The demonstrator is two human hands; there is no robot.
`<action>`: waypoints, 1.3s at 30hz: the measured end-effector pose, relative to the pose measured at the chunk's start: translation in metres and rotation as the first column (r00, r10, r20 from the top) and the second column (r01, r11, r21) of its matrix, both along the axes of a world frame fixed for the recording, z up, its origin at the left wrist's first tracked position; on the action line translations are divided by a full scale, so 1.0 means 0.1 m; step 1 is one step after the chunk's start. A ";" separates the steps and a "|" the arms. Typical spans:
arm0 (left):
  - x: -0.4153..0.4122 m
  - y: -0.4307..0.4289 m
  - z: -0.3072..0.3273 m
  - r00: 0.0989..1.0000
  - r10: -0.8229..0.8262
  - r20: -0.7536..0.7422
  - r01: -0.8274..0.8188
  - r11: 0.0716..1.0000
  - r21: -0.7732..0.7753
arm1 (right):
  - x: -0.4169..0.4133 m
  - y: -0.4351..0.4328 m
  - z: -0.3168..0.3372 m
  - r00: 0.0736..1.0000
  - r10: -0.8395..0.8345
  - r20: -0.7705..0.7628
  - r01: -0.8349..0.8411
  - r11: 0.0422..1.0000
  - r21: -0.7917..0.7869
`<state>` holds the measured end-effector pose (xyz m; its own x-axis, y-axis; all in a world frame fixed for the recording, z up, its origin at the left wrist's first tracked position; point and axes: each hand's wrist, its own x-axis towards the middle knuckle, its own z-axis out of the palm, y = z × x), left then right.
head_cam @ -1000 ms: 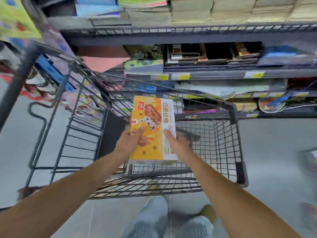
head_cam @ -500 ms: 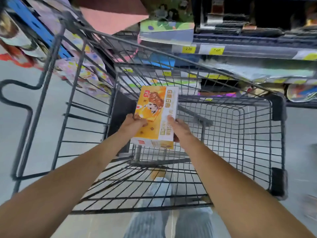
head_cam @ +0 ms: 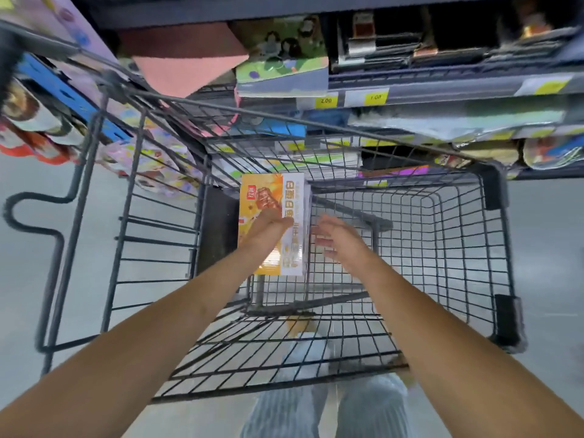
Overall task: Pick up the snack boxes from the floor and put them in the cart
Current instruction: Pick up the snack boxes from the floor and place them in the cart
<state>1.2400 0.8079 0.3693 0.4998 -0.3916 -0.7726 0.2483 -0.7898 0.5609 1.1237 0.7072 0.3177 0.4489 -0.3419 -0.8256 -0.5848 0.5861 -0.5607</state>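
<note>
Grey shop floor (head_cam: 28, 254) and dark metal shelves (head_cam: 442, 86) crowded with packaged goods frame a wire cart (head_cam: 494, 192) seen from above, parked close to the display. Yellow price tags run along the shelf edge: one (head_cam: 325, 100) reads "2.00", while its neighbour (head_cam: 375, 97) appears to read "1.00", though blur softens the digits. A pink pack (head_cam: 189, 67) and a green pack with cartoon figures (head_cam: 281, 69) jut out over the cart's far rim.

Inside the basket, a yellow-and-orange snack box (head_cam: 271, 197) stands lengthwise at the far left corner, close against the left wall. Its face carries a small red logo at the top left and a picture of a brown snack; its white side panel bears large orange Chinese characters, too smeared to read.

A person reaches in with both bare arms. The left hand (head_cam: 268, 230) lies on the box's front with fingers stretched flat, touching rather than gripping. The right hand (head_cam: 338, 237) hovers just beside the box's right edge, fingers spread and loose, holding nothing. Pale striped trousers (head_cam: 284, 412) show through the cart's near end, at the bottom of the frame.
</note>
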 end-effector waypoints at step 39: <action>-7.12 -3.34 0.98 0.401 -0.915 0.053 0.909 0.390 -0.149 | -7.73 -1.73 0.96 0.333 -0.936 0.116 0.936 0.314 -0.158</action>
